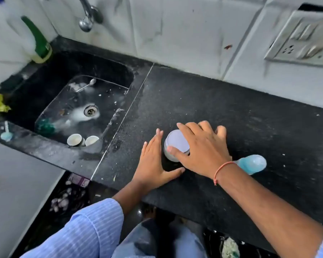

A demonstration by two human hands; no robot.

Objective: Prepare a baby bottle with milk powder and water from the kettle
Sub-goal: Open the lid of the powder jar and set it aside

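A small round jar with a pale lilac lid point(176, 141) stands on the black stone counter point(231, 112). My right hand point(201, 148) lies over the lid, thumb and fingers curled round its rim. My left hand point(153, 161) rests flat on the counter beside the jar's left side, fingers straight and the thumb stretched out under the jar's front. A blue translucent baby bottle cap point(252, 163) lies on the counter just behind my right wrist, partly hidden by it. No kettle or bottle body shows.
The black sink point(50, 75) at the left holds two small cups point(82, 140), a spoon point(87, 84) and a green scrubber point(45, 127). A tap point(87, 19) hangs above it. A green-capped bottle point(39, 41) stands at the corner. A switchboard point(302, 41) sits on the wall.
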